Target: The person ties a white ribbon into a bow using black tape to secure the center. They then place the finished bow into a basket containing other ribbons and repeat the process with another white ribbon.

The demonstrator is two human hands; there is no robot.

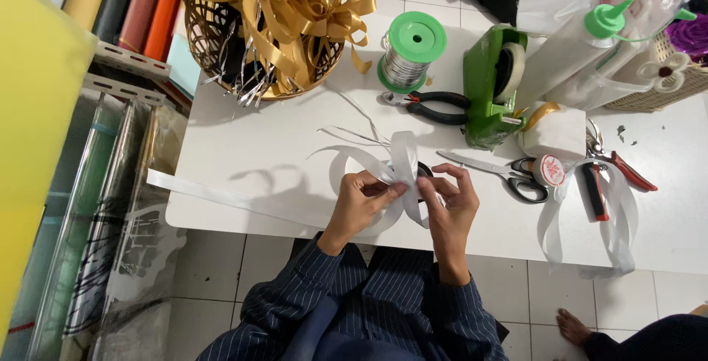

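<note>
Above the near edge of a white table [251, 132], both my hands pinch a looped white ribbon [404, 156]. My left hand [363, 197] grips the gathered middle of the loops from the left. From the right, my right hand [451, 197] holds the same bunch between thumb and fingers. One long ribbon tail [221, 195] trails left, off the table's corner. Thin strands stick up behind the loops.
A wicker basket [198, 23] of gold bows sits at the back left. Behind my hands are a green wire spool [410, 53], black pliers [435, 106], a green tape dispenser [493, 84], scissors [501, 173], red-handled cutters [627, 169] and a glue bottle [571, 47]. Someone's bare foot [575, 325] is at lower right.
</note>
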